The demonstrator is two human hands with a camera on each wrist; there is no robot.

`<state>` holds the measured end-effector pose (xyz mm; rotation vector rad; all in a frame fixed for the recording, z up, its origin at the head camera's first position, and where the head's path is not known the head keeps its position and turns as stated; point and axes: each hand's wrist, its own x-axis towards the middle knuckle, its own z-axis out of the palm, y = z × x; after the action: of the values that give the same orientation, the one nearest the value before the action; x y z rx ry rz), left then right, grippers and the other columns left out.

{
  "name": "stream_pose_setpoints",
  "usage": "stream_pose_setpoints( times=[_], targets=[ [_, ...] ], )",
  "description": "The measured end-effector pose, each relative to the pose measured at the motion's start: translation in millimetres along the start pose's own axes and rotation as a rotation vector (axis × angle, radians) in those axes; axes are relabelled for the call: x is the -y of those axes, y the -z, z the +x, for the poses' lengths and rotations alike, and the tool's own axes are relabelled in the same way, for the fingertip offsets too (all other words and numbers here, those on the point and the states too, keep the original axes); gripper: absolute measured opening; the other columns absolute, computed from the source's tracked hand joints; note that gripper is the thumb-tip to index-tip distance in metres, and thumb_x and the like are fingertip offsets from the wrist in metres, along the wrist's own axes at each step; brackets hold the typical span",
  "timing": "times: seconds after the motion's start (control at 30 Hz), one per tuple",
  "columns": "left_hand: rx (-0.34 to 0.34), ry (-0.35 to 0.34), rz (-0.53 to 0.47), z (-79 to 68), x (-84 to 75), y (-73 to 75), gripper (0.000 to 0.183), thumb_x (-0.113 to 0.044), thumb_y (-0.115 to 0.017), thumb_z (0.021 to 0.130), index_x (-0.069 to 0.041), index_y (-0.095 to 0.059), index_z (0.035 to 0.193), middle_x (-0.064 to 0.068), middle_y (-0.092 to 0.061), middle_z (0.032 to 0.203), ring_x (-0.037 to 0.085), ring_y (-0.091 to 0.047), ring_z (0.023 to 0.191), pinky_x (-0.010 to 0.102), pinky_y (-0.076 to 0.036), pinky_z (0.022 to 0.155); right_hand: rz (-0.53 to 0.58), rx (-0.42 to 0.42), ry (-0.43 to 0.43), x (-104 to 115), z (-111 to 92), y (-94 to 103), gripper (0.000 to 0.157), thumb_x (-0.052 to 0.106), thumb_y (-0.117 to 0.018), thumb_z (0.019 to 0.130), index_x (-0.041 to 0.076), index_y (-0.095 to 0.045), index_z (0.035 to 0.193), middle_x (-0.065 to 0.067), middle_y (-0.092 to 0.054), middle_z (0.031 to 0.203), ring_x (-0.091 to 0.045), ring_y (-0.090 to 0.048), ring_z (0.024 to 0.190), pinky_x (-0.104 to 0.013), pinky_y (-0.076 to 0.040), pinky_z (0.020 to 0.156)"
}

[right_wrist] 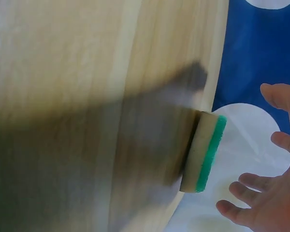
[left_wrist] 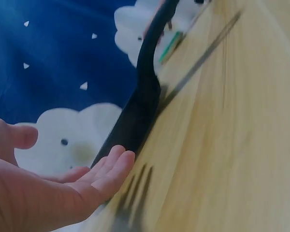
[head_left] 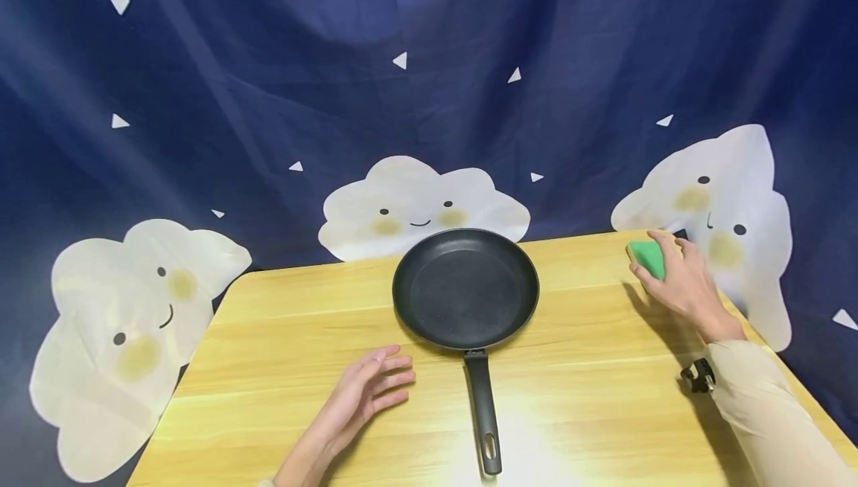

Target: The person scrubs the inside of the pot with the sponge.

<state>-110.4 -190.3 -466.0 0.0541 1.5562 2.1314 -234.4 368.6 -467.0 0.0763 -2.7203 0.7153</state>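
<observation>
Sponge [head_left: 646,256], head view: on the worktop [head_left: 288,353] near its far right corner, green side up, partly covered by the right grip.
Right grip [head_left: 680,282], head view: over the sponge, with a pale sleeve [head_left: 771,405] and a small black device [head_left: 698,376] at the wrist.
Pan [head_left: 465,290], head view: black, open side up in the middle of the worktop, its handle [head_left: 481,412] toward the person.
Left grip [head_left: 358,398], head view: fingers apart and holding nothing, left of the handle, near the pan.
Cloth [head_left: 469,122], head view: dark blue behind the worktop, with white clouds [head_left: 415,208] and small triangles [head_left: 400,61].
Handle, left wrist view: slopes up from the pan and throws a shadow on the worktop; the sponge shows beyond it.
Left grip, left wrist view: fingers stretched out, fingertips in front of the pan.
Sponge, right wrist view: flat by the worktop's edge, a yellowish layer under the green one.
Right grip, right wrist view: fingers spread apart, a gap between them and the sponge.
</observation>
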Motion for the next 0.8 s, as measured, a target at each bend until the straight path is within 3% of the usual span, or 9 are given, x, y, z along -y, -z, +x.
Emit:
stream_pose_setpoints(
  times=[0.13,0.23,0.57,0.8],
  targets=[
    [0.048,0.046,-0.166,1.9,7.0,-10.9,0.072,-0.036,-0.045,0.111,0.012,-0.015,0.156,0.031,-0.043,0.152,0.041,-0.050,0.136,0.054,-0.041,0.114,-0.019,0.005,-0.001,-3,4,0.0,0.070,0.035,-0.067,0.097,0.007,-0.037,0.153,-0.047,-0.030,0.144,-0.069,-0.031,0.125,-0.076,-0.038,0.076],
    [0.091,0.081,-0.232,3.6,13.8,-19.4,0.072,-0.035,-0.043,0.112,0.014,-0.014,0.156,0.033,-0.037,0.155,0.043,-0.045,0.139,0.053,-0.038,0.115,-0.034,0.021,0.004,-5,5,-1.8,0.069,0.036,-0.067,0.097,0.007,-0.038,0.152,-0.049,-0.031,0.143,-0.070,-0.031,0.125,-0.078,-0.037,0.079],
    [0.208,0.209,-0.323,17.1,36.2,-52.8,0.072,-0.040,-0.040,0.111,0.013,-0.018,0.156,0.034,-0.039,0.153,0.044,-0.043,0.141,0.056,-0.039,0.115,-0.086,0.075,-0.031,-10,8,-2.7,0.074,0.046,-0.063,0.098,0.010,-0.033,0.156,-0.047,-0.025,0.147,-0.074,-0.030,0.122,-0.081,-0.038,0.074],
    [0.322,0.254,-0.325,26.4,48.0,-68.5,0.058,-0.035,-0.039,0.113,0.005,-0.034,0.154,0.026,-0.053,0.145,0.034,-0.060,0.126,0.051,-0.047,0.109,-0.081,0.120,-0.055,-8,12,-7.2,0.077,0.051,-0.062,0.098,0.012,-0.031,0.158,-0.048,-0.020,0.148,-0.077,-0.028,0.120,-0.084,-0.035,0.074]
  ],
)
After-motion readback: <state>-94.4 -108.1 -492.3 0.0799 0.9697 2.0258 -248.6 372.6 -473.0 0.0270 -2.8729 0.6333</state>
